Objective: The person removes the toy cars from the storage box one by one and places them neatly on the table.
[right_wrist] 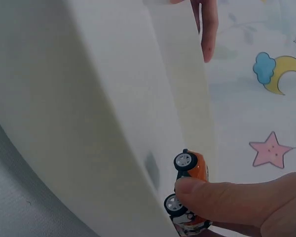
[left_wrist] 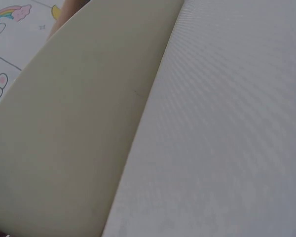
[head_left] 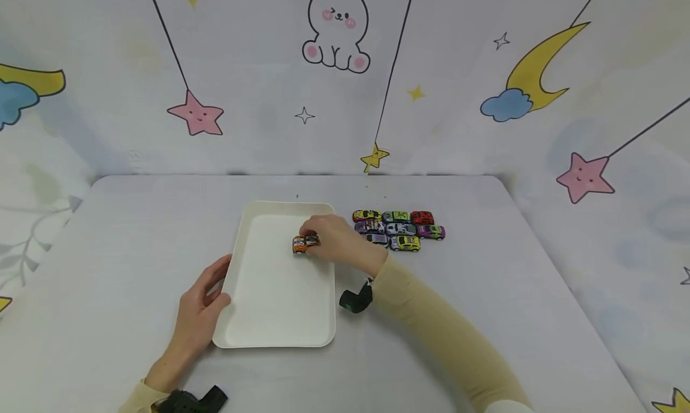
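My right hand pinches a small orange toy car with dark and white markings over the upper right part of a white tray. In the right wrist view the thumb lies across the side of the toy car, between its two visible wheels. At the tray's left edge my left hand grips the rim, its thumb at the edge and its fingers along the outer side. The left wrist view shows the outer wall of the tray, with the left hand out of sight.
Several colourful toy cars stand packed in rows right of the tray, partly behind the right hand. A white cloth covers the table. Behind it rises a wall covering printed with stars, moons and a rabbit.
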{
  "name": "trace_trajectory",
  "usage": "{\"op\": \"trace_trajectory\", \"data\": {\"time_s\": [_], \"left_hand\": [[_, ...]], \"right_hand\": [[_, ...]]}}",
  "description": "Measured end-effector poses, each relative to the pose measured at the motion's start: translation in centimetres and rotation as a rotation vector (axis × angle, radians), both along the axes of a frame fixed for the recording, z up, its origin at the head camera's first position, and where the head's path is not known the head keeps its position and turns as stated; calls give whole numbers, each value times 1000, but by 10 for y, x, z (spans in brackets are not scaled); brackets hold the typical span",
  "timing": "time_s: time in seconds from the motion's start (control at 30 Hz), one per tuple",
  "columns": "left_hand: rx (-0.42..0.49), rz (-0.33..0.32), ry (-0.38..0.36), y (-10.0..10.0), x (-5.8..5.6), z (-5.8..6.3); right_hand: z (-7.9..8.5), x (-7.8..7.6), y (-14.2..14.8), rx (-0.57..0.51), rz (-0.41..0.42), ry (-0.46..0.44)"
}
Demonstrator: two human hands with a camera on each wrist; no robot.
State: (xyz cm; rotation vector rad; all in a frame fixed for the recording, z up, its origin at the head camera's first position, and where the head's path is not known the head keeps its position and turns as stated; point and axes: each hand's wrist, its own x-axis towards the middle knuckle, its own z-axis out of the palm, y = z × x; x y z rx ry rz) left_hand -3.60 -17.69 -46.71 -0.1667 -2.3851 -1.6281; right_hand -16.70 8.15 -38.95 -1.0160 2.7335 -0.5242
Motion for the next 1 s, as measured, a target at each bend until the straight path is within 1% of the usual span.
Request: {"op": "trace_trajectory", "data": {"time_s": [0.1,0.23,0.33,0.47,0.57,0.67,0.77,1.0], "left_hand": [[-2,0,3,1,0,0],[-3,-3,8,1,0,1],[-8,2,7,0,0,1],[-18,2,7,0,0,0],[-21,-2,8,0,0,0],[-20,-2,10,0,0,-1],[-15,1,10,0,0,-1],[-19,2,13,0,1,-1]], "right_hand": [[3,4,7,-28,12,21],[4,11,16,-93,28,43],[3,16,21,-142,57,40],[4,22,26,-181,90,42],[6,25,31,-193,79,64],[6,28,39,-205,44,72],[6,29,49,-228,26,75],[1,30,76,-299,8,84]]}}
